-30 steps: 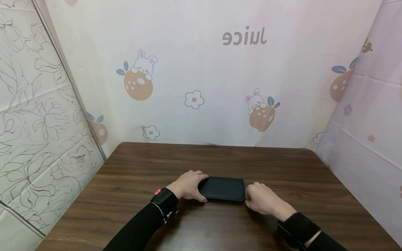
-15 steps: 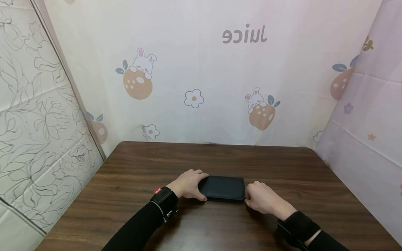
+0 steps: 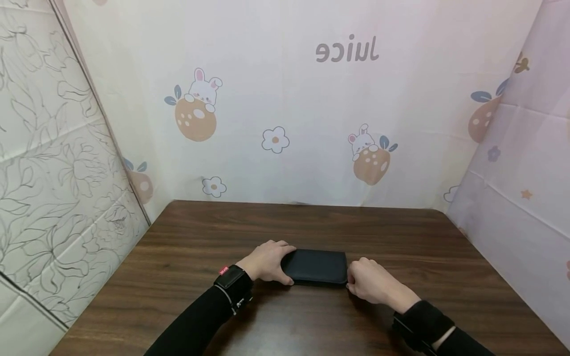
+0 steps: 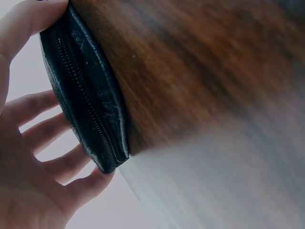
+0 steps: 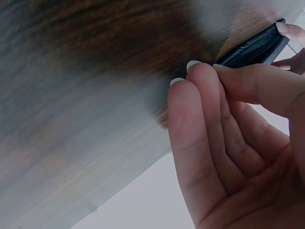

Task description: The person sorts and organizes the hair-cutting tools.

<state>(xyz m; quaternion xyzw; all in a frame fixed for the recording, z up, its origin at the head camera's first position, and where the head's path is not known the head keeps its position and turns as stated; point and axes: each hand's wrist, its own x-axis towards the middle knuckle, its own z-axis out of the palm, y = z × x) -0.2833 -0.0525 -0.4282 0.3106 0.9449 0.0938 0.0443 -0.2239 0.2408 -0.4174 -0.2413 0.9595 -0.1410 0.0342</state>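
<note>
A black zippered wallet (image 3: pixel 317 268) lies flat on the wooden table (image 3: pixel 276 321). My left hand (image 3: pixel 267 263) grips its left end, thumb on the near side and fingers on the far side. In the left wrist view the zipper (image 4: pixel 76 78) runs along the wallet's edge, its teeth meshed there. At the wallet's near right corner, my right hand (image 3: pixel 371 283) has its thumb and index finger pinched together, other fingers curled. The right wrist view shows those fingertips against the wallet's end (image 5: pixel 250 51); whatever small part lies between them is hidden.
Behind the table hangs a pale curtain (image 3: pixel 311 163) with printed rabbits and fruit. A flower-line sheet (image 3: pixel 67 163) hangs along the left side, and another printed cloth (image 3: pixel 525 173) along the right. Bare tabletop surrounds the wallet.
Both hands and the wallet stay in the same place. The flower-line sheet on the left has shifted slightly to the right.
</note>
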